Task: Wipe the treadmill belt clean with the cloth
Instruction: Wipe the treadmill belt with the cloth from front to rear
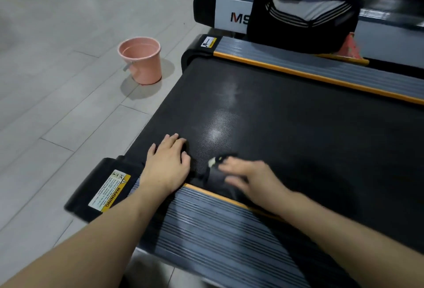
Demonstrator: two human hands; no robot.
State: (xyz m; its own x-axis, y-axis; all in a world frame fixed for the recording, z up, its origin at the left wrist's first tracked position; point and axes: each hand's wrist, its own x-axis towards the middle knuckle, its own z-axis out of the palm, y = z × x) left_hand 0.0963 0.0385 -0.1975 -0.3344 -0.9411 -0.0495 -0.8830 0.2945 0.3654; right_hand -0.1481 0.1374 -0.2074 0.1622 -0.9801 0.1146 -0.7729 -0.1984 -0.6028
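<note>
The right hand (243, 176) was blurred, its fingers spread flat on a dark cloth (215, 176) at the near edge of the treadmill belt (286, 113); the left hand (167, 161) pressed flat beside it. The cloth looked soft and light, best held bunched under the palm, while the textured belt probably gave good grip.

Belt (286, 115) matt blk textured rubber w/ sheen; bucket (143, 63) smooth pink plastic.

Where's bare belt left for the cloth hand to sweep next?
Free: the broad middle and far belt, between both hands and the far orange-edged rail. The near-left corner is crowded: left hand presses flat there, right hand rests on the dark cloth by the near rail. Pink bucket stands on the floor.
</note>
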